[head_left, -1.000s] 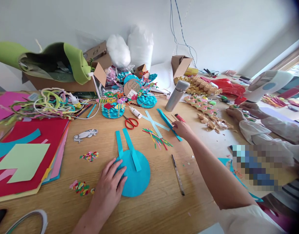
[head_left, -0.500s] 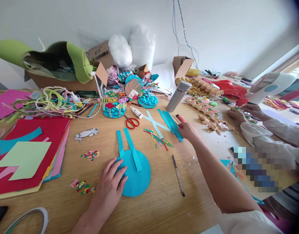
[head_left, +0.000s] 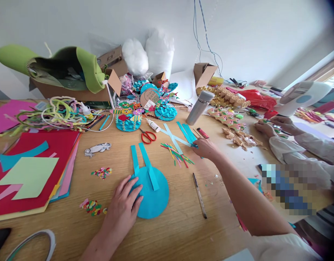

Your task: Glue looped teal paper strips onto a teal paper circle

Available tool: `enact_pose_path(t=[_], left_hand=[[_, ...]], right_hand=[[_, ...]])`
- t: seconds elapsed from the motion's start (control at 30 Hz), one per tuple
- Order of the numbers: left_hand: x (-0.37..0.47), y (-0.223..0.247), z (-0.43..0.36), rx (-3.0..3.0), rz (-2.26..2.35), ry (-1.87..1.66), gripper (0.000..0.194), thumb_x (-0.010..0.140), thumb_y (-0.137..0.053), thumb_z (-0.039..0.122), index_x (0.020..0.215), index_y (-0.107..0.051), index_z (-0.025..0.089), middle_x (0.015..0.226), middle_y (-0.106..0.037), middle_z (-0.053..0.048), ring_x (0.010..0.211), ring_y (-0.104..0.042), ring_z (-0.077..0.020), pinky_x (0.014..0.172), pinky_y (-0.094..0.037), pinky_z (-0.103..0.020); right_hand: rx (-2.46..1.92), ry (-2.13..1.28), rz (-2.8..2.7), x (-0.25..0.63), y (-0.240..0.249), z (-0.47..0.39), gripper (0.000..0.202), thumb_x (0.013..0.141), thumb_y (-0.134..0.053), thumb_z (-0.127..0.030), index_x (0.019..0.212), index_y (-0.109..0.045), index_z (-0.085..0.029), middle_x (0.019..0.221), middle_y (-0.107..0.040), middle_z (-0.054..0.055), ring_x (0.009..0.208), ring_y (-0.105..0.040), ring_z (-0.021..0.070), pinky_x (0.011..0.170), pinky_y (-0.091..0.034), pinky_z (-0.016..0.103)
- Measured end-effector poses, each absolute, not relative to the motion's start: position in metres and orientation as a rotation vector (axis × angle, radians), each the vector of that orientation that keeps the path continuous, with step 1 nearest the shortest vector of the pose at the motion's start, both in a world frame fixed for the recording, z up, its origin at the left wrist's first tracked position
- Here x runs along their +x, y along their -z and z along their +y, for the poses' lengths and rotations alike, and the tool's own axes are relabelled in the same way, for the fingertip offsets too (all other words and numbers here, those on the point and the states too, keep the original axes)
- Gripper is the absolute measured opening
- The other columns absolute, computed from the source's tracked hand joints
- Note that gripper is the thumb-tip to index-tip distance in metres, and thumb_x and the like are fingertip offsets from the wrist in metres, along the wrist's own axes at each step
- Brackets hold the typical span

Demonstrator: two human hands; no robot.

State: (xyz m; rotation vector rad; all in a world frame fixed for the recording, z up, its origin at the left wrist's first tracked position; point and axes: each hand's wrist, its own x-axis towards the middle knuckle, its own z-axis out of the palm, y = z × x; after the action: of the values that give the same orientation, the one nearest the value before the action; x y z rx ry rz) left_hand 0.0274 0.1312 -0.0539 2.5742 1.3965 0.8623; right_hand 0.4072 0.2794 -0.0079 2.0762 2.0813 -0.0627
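My left hand (head_left: 124, 204) lies with its fingers stretched out on the left edge of a blue paper disc (head_left: 158, 203). Two blue paper strips (head_left: 149, 165) stick out from the disc's top, one with its end lying over the middle. On the right, my right hand (head_left: 206, 148) has its fingers closed at the lower part of a bunch of blue paper strips (head_left: 188, 133); the fingertips partly cover them. Pale blue crossed strips (head_left: 172, 137) and thin coloured strips (head_left: 177, 154) lie just left of that hand.
Red-handled scissors (head_left: 148, 137), a glue bottle (head_left: 153, 125) and a pen (head_left: 200, 195) lie on the table. A grey flask (head_left: 200, 107) stands behind the strips. Coloured paper sheets (head_left: 60, 145) are stacked at left. Another person's hands (head_left: 275, 127) work at right.
My right hand has shifted left and slightly down over the blue strips, uncovering a small red tube behind it. My left hand stays on the disc.
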Motion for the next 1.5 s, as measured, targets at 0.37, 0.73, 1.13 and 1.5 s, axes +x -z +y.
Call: enact_pose_path(t=[0.37, 0.73, 1.13, 1.5], left_hand=[[0.027, 0.055, 0.131, 2.548, 1.413, -0.861, 0.026, 0.096, -0.049, 0.027, 0.111, -0.070, 0.022, 0.128, -0.064, -0.009, 0.125, -0.050, -0.0295, 0.098, -0.053, -0.051], [0.027, 0.057, 0.132, 2.559, 1.403, -0.873, 0.025, 0.095, -0.052, 0.026, 0.111, -0.069, 0.022, 0.129, -0.064, -0.008, 0.125, -0.050, -0.0293, 0.098, -0.052, -0.051], [0.026, 0.057, 0.132, 2.568, 1.395, -0.880, 0.024, 0.095, -0.052, 0.026, 0.111, -0.069, 0.021, 0.128, -0.063, -0.009, 0.125, -0.050, -0.0298, 0.097, -0.053, -0.051], [0.027, 0.056, 0.132, 2.573, 1.375, -0.903, 0.024, 0.095, -0.052, 0.027, 0.111, -0.069, 0.021, 0.128, -0.064, -0.009, 0.123, -0.051, -0.0306, 0.097, -0.051, -0.051]], right_hand=[[2.621, 0.230, 1.992, 0.411, 0.008, 0.279, 0.021, 0.084, -0.051, -0.019, 0.087, -0.071, -0.015, 0.099, -0.072, 0.014, 0.103, -0.065, 0.0285, 0.085, -0.047, 0.034], [3.122, 1.447, 1.741, 0.414, 0.013, 0.271, 0.010, 0.087, -0.055, -0.019, 0.088, -0.062, -0.012, 0.087, -0.075, 0.015, 0.063, -0.068, 0.0128, 0.062, -0.057, 0.024], [3.043, 1.537, 1.605, 0.400, 0.013, 0.238, 0.018, 0.086, -0.052, -0.017, 0.068, -0.056, -0.016, 0.067, -0.073, 0.010, 0.044, -0.059, 0.0096, 0.040, -0.045, 0.019], [2.771, 0.419, 1.908, 0.411, 0.009, 0.218, 0.024, 0.088, -0.051, -0.025, 0.098, -0.072, -0.018, 0.083, -0.075, 0.008, 0.082, -0.068, 0.0199, 0.070, -0.047, 0.027]])
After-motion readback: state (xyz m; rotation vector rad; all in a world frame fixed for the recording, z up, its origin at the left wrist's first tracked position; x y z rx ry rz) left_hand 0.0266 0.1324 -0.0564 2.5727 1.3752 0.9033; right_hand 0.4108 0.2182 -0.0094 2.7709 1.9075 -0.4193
